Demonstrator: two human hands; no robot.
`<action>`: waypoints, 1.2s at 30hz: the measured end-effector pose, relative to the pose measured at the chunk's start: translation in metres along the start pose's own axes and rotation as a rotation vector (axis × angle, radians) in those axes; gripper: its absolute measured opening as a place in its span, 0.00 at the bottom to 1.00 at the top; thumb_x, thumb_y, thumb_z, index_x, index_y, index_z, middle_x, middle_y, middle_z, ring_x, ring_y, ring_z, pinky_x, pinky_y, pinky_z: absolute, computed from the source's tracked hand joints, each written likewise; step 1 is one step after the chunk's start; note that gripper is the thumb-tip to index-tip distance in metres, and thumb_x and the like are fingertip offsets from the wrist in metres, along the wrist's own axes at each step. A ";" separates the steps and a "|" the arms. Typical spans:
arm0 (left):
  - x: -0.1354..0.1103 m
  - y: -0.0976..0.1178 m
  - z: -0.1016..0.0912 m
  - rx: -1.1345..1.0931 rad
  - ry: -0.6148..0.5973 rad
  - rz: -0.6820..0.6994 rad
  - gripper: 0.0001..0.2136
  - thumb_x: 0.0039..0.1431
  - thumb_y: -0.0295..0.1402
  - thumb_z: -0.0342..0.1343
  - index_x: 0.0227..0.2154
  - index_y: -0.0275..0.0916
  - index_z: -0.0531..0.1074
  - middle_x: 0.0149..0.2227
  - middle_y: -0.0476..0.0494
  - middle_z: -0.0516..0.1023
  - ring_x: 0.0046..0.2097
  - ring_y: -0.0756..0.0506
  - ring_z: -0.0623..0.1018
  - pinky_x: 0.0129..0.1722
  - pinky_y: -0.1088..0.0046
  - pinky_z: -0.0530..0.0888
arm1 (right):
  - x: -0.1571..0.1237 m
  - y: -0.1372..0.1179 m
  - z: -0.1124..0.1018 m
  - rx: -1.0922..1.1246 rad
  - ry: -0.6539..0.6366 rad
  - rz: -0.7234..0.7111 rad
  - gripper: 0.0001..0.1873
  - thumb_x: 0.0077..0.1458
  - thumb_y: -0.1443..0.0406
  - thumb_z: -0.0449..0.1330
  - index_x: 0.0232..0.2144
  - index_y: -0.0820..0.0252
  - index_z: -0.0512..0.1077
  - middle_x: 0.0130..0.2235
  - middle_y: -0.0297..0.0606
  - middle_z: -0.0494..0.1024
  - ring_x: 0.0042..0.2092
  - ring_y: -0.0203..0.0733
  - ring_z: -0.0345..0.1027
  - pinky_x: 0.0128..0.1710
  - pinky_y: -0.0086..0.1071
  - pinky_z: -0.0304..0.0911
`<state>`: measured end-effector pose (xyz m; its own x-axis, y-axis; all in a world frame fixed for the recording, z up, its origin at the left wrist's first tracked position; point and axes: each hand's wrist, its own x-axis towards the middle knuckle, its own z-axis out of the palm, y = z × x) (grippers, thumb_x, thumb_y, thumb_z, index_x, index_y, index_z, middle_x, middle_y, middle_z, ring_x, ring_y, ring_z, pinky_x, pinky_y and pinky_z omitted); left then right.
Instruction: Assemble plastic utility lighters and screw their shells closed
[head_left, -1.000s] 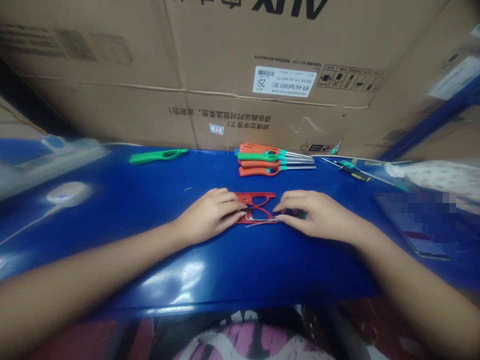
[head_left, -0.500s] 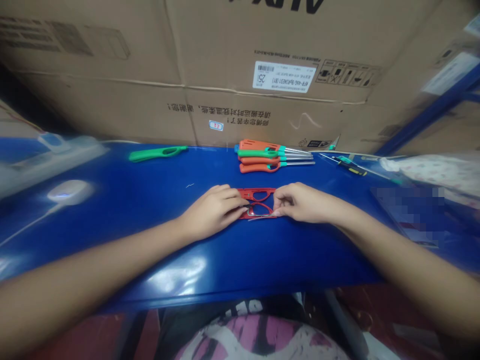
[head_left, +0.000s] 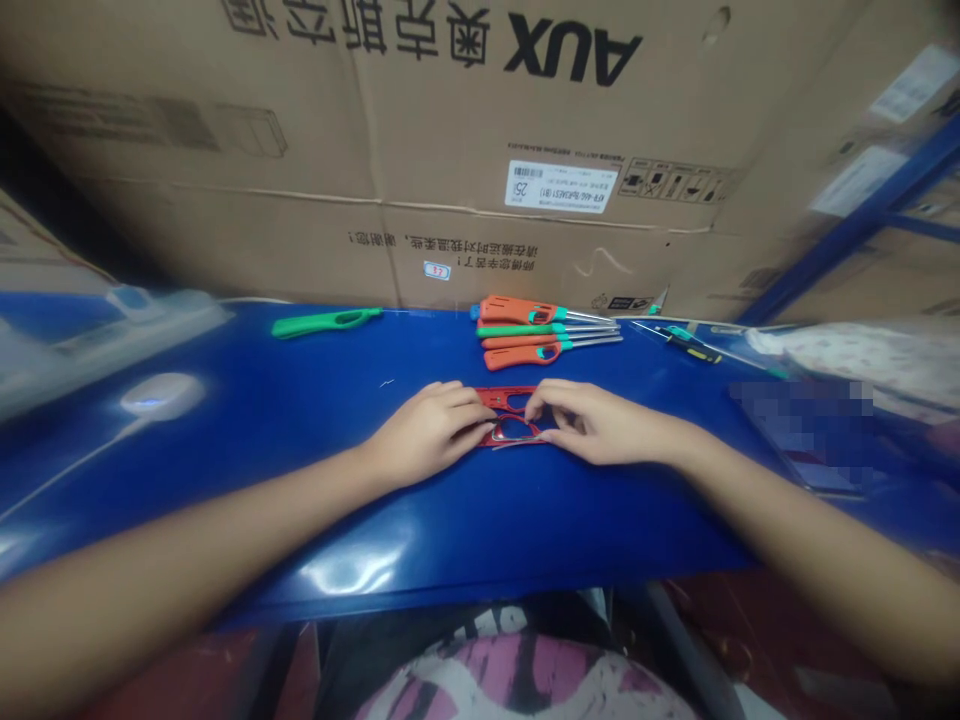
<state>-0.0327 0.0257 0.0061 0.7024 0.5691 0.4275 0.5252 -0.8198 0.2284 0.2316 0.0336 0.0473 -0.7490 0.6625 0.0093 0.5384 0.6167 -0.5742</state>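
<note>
Two red plastic lighter shell halves point(head_left: 510, 415) lie side by side on the blue table point(head_left: 300, 420), with a thin metal wire at their near edge. My left hand point(head_left: 431, 430) presses its fingertips on the left end of the shells. My right hand point(head_left: 592, 422) rests curled over their right end, its fingertips pinching at the shell by the oval opening. What the fingers hold beyond the shell is hidden.
A stack of finished orange and green stick lighters point(head_left: 544, 325) lies behind the hands. A single green lighter handle point(head_left: 326, 322) lies at the back left, a small screwdriver point(head_left: 694, 342) at the back right. Large cardboard boxes point(head_left: 465, 150) wall off the far edge. A white oval device point(head_left: 159, 393) sits left.
My right hand slid left along the red shells, from their right end to over the oval opening. My left hand stayed on the left end. The camera tilted up a little.
</note>
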 end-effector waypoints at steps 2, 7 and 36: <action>0.000 0.000 0.000 -0.006 0.004 0.000 0.09 0.69 0.32 0.52 0.43 0.37 0.78 0.39 0.43 0.80 0.40 0.45 0.77 0.42 0.67 0.70 | -0.004 0.002 0.007 0.003 0.062 -0.110 0.10 0.59 0.67 0.59 0.45 0.59 0.71 0.42 0.38 0.72 0.30 0.32 0.60 0.31 0.28 0.61; 0.001 0.000 0.002 -0.004 0.021 -0.007 0.09 0.69 0.32 0.53 0.42 0.38 0.78 0.40 0.43 0.81 0.41 0.45 0.78 0.42 0.68 0.69 | -0.005 0.002 0.021 -0.179 0.120 -0.147 0.08 0.62 0.62 0.60 0.42 0.57 0.73 0.46 0.39 0.73 0.39 0.37 0.69 0.37 0.30 0.63; -0.004 0.005 0.006 -0.116 0.201 0.021 0.09 0.66 0.29 0.57 0.44 0.33 0.78 0.39 0.40 0.80 0.41 0.46 0.79 0.42 0.71 0.77 | -0.009 -0.004 0.026 -0.063 0.161 -0.017 0.04 0.64 0.62 0.57 0.38 0.56 0.67 0.36 0.32 0.75 0.27 0.31 0.61 0.29 0.27 0.57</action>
<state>-0.0296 0.0196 0.0010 0.5963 0.5375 0.5963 0.4450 -0.8395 0.3117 0.2262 0.0143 0.0285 -0.6896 0.7079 0.1526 0.5530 0.6508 -0.5203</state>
